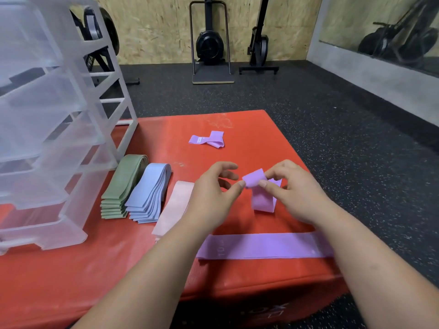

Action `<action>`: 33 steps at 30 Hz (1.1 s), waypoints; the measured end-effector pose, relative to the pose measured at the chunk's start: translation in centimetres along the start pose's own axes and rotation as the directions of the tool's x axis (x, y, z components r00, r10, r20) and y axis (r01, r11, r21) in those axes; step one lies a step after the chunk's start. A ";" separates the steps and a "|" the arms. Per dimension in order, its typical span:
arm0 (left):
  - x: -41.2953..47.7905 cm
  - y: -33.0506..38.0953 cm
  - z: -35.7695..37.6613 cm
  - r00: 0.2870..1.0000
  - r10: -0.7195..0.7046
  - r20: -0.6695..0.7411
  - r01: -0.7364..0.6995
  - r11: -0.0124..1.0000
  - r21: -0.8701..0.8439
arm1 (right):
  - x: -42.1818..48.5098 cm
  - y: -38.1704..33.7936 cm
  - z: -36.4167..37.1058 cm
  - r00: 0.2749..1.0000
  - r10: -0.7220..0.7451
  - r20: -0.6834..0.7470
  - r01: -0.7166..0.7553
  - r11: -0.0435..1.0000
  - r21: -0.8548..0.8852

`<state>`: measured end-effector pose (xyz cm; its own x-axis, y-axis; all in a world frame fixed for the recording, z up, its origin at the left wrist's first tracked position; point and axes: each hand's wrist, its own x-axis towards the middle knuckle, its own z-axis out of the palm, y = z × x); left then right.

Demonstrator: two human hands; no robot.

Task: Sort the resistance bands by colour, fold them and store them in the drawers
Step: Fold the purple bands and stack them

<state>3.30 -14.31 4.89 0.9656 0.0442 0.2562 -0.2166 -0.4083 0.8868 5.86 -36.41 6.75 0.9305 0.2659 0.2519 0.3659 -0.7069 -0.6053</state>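
Note:
A purple band (pixel 262 198) hangs folded above the red box (pixel 249 143). My right hand (pixel 294 193) pinches its upper fold, and my left hand (pixel 213 198) touches the same fold with the thumb tip, fingers loosely curled. Another purple band (pixel 263 246) lies flat under my forearms. A third, crumpled purple band (pixel 207 139) lies farther back. Stacks of green bands (pixel 121 186), blue bands (pixel 148 193) and pink bands (pixel 172 207) lie side by side on the left. The clear plastic drawer unit (pixel 54 129) stands at the far left of the box.
The red box ends just right of my right hand and drops to a black speckled floor (pixel 344 119). Exercise machines (pixel 210 43) stand against the wooden back wall. A mirror (pixel 384 29) lines the right wall.

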 end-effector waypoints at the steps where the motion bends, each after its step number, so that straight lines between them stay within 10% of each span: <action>1: 0.0 -0.1 0.0 1.000 -0.001 0.011 0.001 1.000 0.006 | 0.0 -0.2 0.0 1.000 0.000 0.008 0.000 0.998 0.062; 9: -0.2 -0.2 0.1 0.994 -0.029 0.105 0.030 1.000 -0.007 | -0.3 -1.1 0.0 0.999 0.035 0.007 -0.035 0.888 0.459; 20: -0.2 -0.2 0.1 0.994 -0.002 0.106 0.014 0.993 -0.119 | -0.7 -1.3 0.0 0.978 0.066 0.200 -0.147 0.893 0.426; 33: -0.1 -0.9 0.8 0.960 0.051 0.275 -0.079 0.993 0.093 | -0.6 -3.7 -2.8 0.946 0.163 -0.281 0.089 0.701 0.708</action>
<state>3.55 -14.67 3.71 0.9557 -0.2286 0.1854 -0.2779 -0.4933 0.8243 3.94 -35.74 10.94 0.9351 -0.0479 0.3512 0.3513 -0.0077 -0.9362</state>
